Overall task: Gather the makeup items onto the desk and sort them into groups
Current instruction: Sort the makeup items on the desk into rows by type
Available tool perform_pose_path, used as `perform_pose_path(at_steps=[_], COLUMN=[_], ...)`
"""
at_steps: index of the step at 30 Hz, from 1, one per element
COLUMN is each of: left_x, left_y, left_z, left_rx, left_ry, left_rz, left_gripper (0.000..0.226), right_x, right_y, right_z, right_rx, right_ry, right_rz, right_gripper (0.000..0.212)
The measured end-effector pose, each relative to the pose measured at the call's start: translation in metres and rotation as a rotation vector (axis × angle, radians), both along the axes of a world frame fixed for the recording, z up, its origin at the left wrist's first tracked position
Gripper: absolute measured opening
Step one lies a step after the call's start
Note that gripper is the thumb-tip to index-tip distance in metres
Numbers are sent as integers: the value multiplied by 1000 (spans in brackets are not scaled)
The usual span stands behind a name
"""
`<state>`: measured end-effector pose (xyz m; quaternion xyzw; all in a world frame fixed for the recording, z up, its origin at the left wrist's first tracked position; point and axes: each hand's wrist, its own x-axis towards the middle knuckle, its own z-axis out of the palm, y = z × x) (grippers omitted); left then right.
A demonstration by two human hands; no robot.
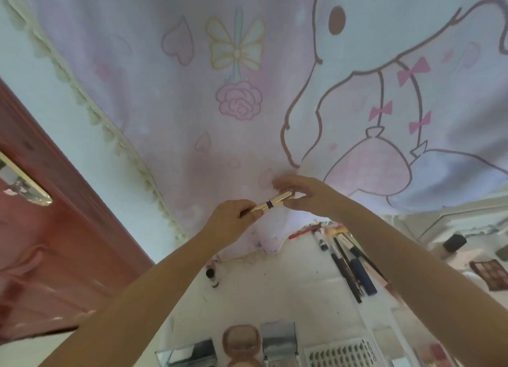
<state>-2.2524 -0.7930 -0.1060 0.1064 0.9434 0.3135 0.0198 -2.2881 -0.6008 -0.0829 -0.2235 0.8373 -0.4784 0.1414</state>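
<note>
A slim gold tube (pixel 270 203) with a dark band round its middle is held up in front of the pink cartoon curtain. My left hand (pixel 233 221) grips its lower left end, and my right hand (pixel 299 193) pinches its upper right end. Below on the white desk (pixel 275 289) lies a row of pencils and pens (pixel 349 265), side by side. A small dark-capped bottle (pixel 212 277) lies near the desk's back edge. Compacts and palettes (pixel 242 342) sit along the near edge.
The pink curtain (pixel 247 91) with a rose and a rabbit drawing hangs behind the desk. A red-brown door (pixel 41 229) with a metal handle stands at the left. An eyeshadow palette (pixel 488 273) and a dark-capped jar (pixel 453 243) sit at the right.
</note>
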Motion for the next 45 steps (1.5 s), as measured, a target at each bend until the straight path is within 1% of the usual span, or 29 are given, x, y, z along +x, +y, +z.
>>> perform_pose_path(at_steps=[2,4,6,7,9,11,14,16,18,23,26,30,32,34,36,38,41,45], left_x=[7,15,22,25,29,29,25,21,20,22,23,26,27,30,33,37,40,37], left_y=[2,6,10,13,17,21,23,23,21,18,19,18,19,21,24,29,32,31], left_z=[-24,-52,-81,-94,-116,-132,-148,-154,-159,-169,-171,-176,-176,-172,-168,-162,-155,-147], left_rx=[-33,-111,-156,-159,-129,-123,-169,-208,-251,-267,-253,-234,-225,-243,-281,-316,-295,-206], left_ry=[-59,-132,-232,-300,-439,-551,-641,-656,-664,-710,-698,-679,-678,-690,-684,-645,-600,-537], left_rz=[19,67,177,236,319,372,416,428,431,480,513,527,556,614,628,585,510,431], left_gripper=[20,24,28,29,31,32,34,34,34,34,37,41,44,48,52,53,50,44], right_x=[0,3,8,10,15,22,33,40,48,60,62,58,50,36,17,-2,-20,-21], right_y=[4,8,13,16,22,24,22,17,13,3,3,5,8,16,26,34,37,35], right_z=[-22,-46,-72,-85,-114,-142,-178,-195,-209,-226,-230,-225,-217,-209,-201,-195,-191,-195], right_rx=[96,112,125,163,315,540,746,852,910,928,933,896,805,763,846,910,964,988], right_ry=[-50,-162,-267,-284,-268,-212,-107,-65,-84,-94,-70,-100,-83,26,126,92,-11,-24], right_rz=[-37,-106,-168,-184,-172,-81,30,69,92,56,39,50,-29,-215,-399,-519,-533,-525], right_gripper=[44,37,29,27,31,38,48,54,57,61,61,58,52,45,42,43,47,43])
